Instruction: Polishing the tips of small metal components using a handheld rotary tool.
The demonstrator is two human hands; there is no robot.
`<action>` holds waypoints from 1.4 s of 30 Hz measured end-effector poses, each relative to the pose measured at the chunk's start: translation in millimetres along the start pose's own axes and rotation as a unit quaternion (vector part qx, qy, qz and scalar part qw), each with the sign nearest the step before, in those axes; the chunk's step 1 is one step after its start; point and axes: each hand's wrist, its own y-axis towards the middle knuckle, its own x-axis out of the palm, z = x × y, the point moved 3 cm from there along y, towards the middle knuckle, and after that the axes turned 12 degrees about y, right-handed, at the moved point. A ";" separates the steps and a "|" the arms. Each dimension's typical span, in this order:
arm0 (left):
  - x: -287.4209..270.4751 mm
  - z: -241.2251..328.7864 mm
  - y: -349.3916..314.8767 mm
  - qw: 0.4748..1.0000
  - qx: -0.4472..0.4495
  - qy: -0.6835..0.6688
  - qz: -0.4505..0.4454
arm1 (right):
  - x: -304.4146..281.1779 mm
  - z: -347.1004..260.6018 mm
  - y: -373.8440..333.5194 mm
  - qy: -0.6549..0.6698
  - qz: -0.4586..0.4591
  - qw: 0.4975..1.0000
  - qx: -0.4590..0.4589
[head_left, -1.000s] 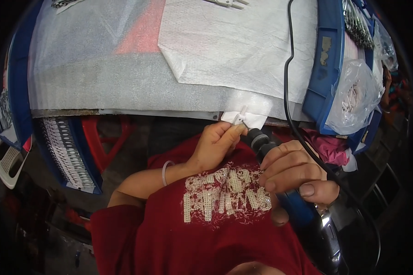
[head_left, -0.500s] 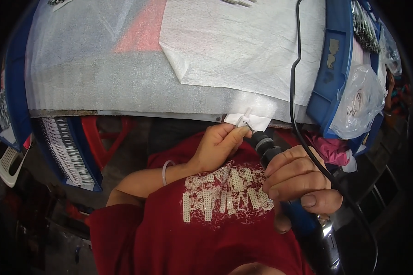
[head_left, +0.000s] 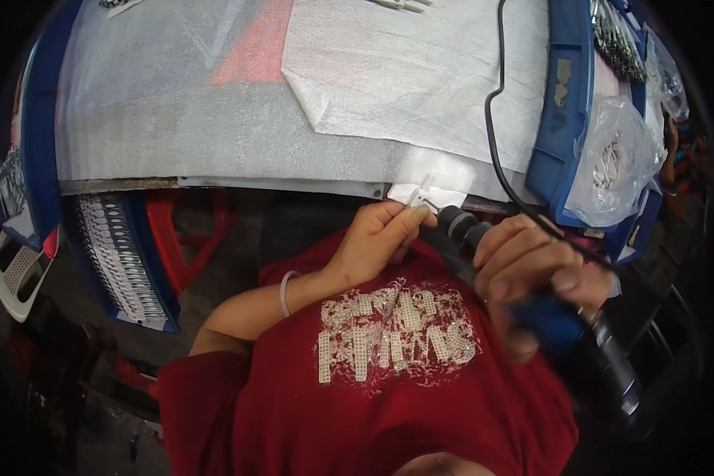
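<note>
My left hand (head_left: 378, 242) is closed at the table's near edge. Between its thumb and fingers it pinches a small white plastic part (head_left: 423, 195), which lies against a white pad (head_left: 451, 198). My right hand (head_left: 523, 266) is wrapped round an electric screwdriver (head_left: 460, 225) with a black nose and a blue body, smeared by motion toward its rear. The thin bit points at the white part beside my left thumb; whether it touches a screw is too small to tell. A black cord (head_left: 493, 131) runs over the table and past my right hand.
White and grey foam sheets (head_left: 214, 135) cover the table. Small metal-tipped pieces (head_left: 404, 5) lie at its far edge. A blue bin (head_left: 567, 135) with a clear bag (head_left: 617, 170) stands right. At left are a blue tray of metal parts (head_left: 119, 254) and a red stool (head_left: 174, 246).
The screwdriver's rear and my right hand have swung to the right, so the tool lies flatter. Its nose stays near the white part, which my left hand still pinches.
</note>
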 end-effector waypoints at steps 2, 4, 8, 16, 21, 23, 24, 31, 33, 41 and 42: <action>0.7 2.1 1.2 0.999 -0.012 0.020 -0.024 | -7.8 -8.1 -9.6 0.001 0.051 0.999 -0.004; 2.8 2.9 -0.2 0.994 -0.046 -0.056 -0.086 | -7.8 -11.5 -14.4 -0.006 0.180 0.979 0.099; 3.3 -0.2 5.9 0.955 -0.054 -0.208 -0.203 | -32.8 27.5 -28.9 0.042 0.247 0.925 0.284; 7.2 14.8 6.3 0.943 -0.106 -0.235 -0.209 | -33.0 70.7 -28.6 0.228 0.290 0.879 0.301; 13.1 43.5 -0.9 0.987 -0.043 -0.071 -0.141 | -32.2 55.3 -26.4 0.252 0.340 0.876 0.232; 16.0 67.4 -6.2 0.989 -0.010 0.071 -0.128 | -33.0 42.4 -25.6 0.241 0.344 0.887 0.193; 13.2 76.6 -9.8 0.984 0.022 0.108 -0.139 | -36.8 35.3 -30.1 0.188 0.312 0.912 0.191; -87.3 226.2 -44.2 0.796 0.321 0.502 0.108 | -45.0 -10.4 -36.9 0.137 0.303 0.934 0.129; -127.2 279.3 -38.0 0.726 0.376 0.548 0.176 | -40.8 -7.5 -37.8 0.119 0.318 0.927 0.161; -235.9 411.2 11.2 0.633 0.287 0.688 0.207 | -23.0 11.2 -31.2 0.137 0.316 0.909 0.236; -234.1 415.1 15.3 0.622 0.281 0.707 0.183 | -22.8 9.2 -28.7 0.135 0.319 0.909 0.233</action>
